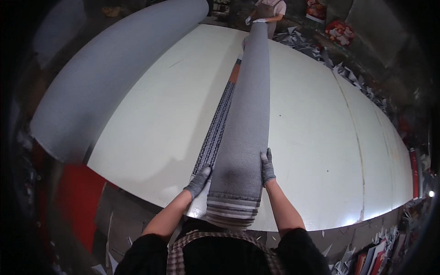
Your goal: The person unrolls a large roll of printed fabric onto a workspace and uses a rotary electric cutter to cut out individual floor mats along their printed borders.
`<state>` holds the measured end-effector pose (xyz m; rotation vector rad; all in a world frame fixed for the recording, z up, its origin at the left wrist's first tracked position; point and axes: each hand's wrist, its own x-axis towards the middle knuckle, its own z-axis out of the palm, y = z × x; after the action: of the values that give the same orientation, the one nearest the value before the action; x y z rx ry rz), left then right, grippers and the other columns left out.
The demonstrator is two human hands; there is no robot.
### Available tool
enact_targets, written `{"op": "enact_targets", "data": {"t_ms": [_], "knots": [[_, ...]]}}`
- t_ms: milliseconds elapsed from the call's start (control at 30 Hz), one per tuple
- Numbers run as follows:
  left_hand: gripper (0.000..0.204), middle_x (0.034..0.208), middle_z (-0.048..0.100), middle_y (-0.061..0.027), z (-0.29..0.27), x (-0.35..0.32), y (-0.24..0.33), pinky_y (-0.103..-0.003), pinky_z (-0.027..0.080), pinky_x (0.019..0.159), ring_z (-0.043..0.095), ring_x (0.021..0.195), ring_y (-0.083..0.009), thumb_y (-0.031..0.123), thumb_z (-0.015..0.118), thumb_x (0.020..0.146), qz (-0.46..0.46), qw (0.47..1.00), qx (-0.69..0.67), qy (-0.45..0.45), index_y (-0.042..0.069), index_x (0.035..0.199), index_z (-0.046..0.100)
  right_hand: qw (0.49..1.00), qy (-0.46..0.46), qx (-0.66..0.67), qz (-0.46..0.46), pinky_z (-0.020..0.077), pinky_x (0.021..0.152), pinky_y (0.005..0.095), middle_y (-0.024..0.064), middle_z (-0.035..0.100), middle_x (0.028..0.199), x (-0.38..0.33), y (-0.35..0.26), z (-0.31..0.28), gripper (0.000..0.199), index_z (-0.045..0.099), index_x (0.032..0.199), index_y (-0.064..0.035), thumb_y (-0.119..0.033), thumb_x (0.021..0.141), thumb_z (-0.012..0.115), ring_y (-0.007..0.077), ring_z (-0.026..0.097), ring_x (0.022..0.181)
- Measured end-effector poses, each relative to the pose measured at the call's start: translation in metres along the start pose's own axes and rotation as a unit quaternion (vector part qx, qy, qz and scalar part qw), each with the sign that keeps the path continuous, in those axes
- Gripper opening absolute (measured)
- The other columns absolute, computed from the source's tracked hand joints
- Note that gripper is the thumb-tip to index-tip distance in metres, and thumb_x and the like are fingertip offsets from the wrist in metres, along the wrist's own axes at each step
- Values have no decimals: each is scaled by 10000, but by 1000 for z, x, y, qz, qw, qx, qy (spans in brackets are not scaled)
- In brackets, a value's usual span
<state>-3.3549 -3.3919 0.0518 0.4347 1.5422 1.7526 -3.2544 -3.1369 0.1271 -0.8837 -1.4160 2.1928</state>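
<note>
A long, layered grey mat (244, 123) lies lengthwise on the pale table (311, 128), its near end toward the person. The gloved left hand (199, 181) touches its left side beside a dark patterned strip (214, 126); the gloved right hand (267, 168) rests along its right side. Whether either grip closes underneath, I cannot tell. A co-worker (266, 13) stands at the far end. Any print on the red package (340, 33) is too small to read.

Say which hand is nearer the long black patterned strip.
Left: left hand is at the near end of the strip; right hand is right of the grey textile roll.
</note>
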Motion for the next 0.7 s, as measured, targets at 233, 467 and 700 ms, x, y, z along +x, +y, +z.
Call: {"op": "enact_targets", "data": {"t_ms": [233, 467, 700], "knots": [[733, 1401, 242, -99, 40, 62, -52, -286, 162, 1053, 227, 1281, -200, 564, 325, 868, -69, 996, -21, 50, 21, 1353, 238, 978, -50, 108, 174, 390, 918, 378, 126, 473, 1244, -13, -1, -33, 807, 398, 1277, -66, -673, 747, 448, 275, 475, 1077], [811, 1430, 163, -118, 86, 13, 51, -285, 127, 1064, 130, 1325, -220, 600, 359, 833, -44, 995, 80, 33, 30, 1373, 154, 979, -56, 145, 134, 376, 935, 379, 135, 438, 1277, -39, 5, -55, 794, 379, 1295, -85, -672, 762, 421, 291, 451, 1103], [856, 1429, 163, -139, 116, -15, 82, -286, 138, 1060, 145, 1321, -223, 616, 390, 811, -109, 992, 44, 56, 41, 1382, 113, 971, -88, 176, 137, 363, 950, 398, 135, 404, 1306, -70, -5, -62, 804, 353, 1309, -86, -671, 762, 420, 304, 426, 1131]]}}
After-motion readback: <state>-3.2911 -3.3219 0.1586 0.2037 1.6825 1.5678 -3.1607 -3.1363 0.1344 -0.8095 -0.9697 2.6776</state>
